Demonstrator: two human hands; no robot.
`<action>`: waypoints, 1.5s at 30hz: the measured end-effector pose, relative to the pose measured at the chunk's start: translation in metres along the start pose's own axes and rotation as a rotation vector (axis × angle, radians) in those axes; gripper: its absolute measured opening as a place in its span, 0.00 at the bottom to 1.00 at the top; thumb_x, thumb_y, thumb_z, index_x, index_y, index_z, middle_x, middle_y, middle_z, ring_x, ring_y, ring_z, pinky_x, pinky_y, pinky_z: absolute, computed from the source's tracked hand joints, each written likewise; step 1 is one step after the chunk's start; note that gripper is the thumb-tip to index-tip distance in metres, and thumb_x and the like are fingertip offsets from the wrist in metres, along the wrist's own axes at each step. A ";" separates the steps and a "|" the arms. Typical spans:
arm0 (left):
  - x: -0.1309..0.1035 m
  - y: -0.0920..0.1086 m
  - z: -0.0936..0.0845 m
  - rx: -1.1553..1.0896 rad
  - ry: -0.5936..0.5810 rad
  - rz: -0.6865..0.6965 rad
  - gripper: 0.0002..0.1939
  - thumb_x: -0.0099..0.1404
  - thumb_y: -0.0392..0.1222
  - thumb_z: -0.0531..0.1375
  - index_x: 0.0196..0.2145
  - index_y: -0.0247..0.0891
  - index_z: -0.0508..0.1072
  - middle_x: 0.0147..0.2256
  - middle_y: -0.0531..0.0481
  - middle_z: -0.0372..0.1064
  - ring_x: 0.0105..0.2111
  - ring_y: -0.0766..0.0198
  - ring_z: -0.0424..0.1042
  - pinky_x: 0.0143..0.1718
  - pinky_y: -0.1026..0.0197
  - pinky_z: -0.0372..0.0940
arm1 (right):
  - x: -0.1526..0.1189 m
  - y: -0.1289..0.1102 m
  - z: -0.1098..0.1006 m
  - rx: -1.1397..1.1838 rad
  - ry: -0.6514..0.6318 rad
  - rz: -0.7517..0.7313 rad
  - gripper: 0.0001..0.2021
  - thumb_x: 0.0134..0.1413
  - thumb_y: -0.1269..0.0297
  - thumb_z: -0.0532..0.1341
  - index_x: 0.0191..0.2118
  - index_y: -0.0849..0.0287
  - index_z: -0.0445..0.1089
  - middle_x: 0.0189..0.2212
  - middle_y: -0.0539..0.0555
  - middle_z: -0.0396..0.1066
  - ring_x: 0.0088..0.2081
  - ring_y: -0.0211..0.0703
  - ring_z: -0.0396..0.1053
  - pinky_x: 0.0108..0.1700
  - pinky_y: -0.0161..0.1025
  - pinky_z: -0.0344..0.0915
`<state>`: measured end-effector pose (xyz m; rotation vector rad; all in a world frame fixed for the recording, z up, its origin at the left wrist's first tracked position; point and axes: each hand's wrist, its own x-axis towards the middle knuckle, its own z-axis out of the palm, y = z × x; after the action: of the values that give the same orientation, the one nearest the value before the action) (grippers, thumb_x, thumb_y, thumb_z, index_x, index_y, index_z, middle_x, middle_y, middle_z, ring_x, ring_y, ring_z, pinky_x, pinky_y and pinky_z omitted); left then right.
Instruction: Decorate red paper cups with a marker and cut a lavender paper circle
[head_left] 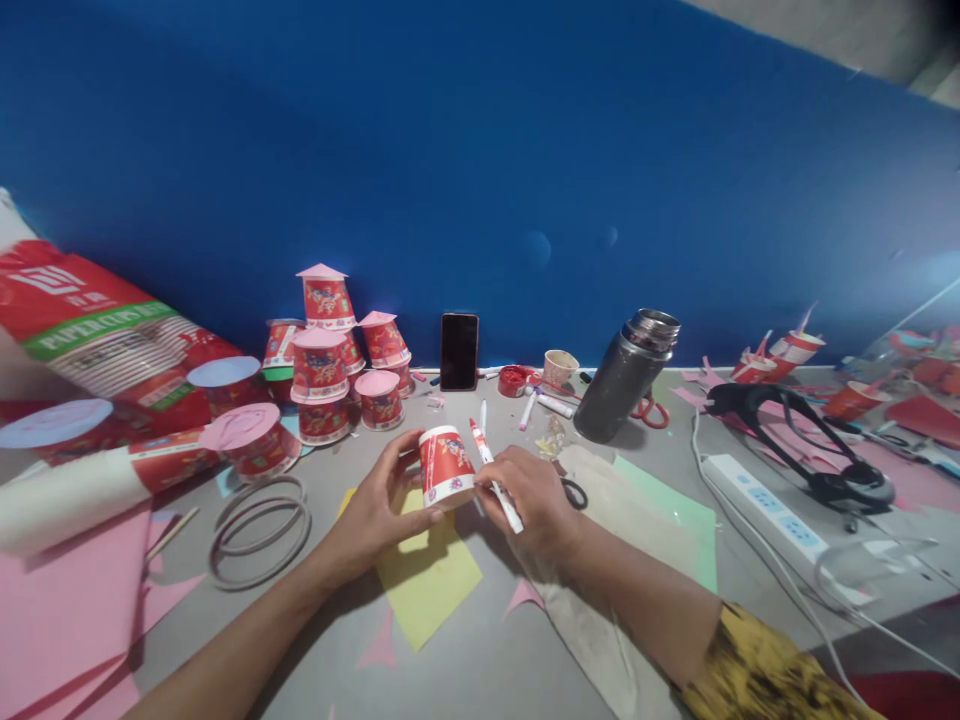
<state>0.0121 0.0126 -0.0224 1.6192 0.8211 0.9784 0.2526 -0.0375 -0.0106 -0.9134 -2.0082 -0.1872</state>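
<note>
From the head camera, a person's left hand [386,497] clasps a red-and-white paper cup [447,465] above a sheet of yellow paper [424,585] on a grey table [300,650], thumb along the lower edge and fingers round the far side, a hold that seems meant to steady it while leaving its printed front in sight. The right hand [534,498] is closed around a white marker [487,458], its red end angled up and away beside the cup, lying across the fingers in a way that appears to leave their tips some freedom; whether those tips touch the cup is hard to tell. At left, cups topped with pink paper [319,370] stand stacked mouth down, probably for broader footing. A phone [459,352] leans against the blue wall [465,150], likely to keep it upright.
</note>
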 end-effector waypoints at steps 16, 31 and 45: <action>0.003 -0.001 -0.009 0.300 0.091 0.110 0.39 0.59 0.45 0.69 0.66 0.45 0.61 0.67 0.37 0.59 0.63 0.39 0.70 0.63 0.36 0.69 | 0.007 0.009 0.000 0.682 0.232 0.620 0.19 0.66 0.44 0.66 0.41 0.56 0.81 0.26 0.52 0.77 0.24 0.40 0.70 0.25 0.36 0.66; -0.002 0.007 -0.002 0.309 -0.014 0.175 0.37 0.59 0.39 0.66 0.65 0.42 0.61 0.65 0.38 0.60 0.62 0.43 0.70 0.62 0.41 0.71 | 0.007 -0.013 -0.013 0.722 0.161 0.700 0.09 0.61 0.57 0.68 0.36 0.57 0.76 0.25 0.51 0.77 0.25 0.40 0.73 0.27 0.34 0.68; -0.005 0.008 -0.001 0.442 0.017 0.243 0.40 0.54 0.35 0.68 0.64 0.46 0.64 0.59 0.41 0.62 0.64 0.41 0.64 0.65 0.39 0.67 | 0.006 -0.030 -0.022 0.313 0.050 0.101 0.04 0.65 0.71 0.63 0.40 0.54 0.72 0.28 0.51 0.76 0.28 0.43 0.72 0.32 0.41 0.68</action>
<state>0.0095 0.0072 -0.0157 2.1316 0.9117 1.0277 0.2455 -0.0653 0.0131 -0.7969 -1.8735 0.1563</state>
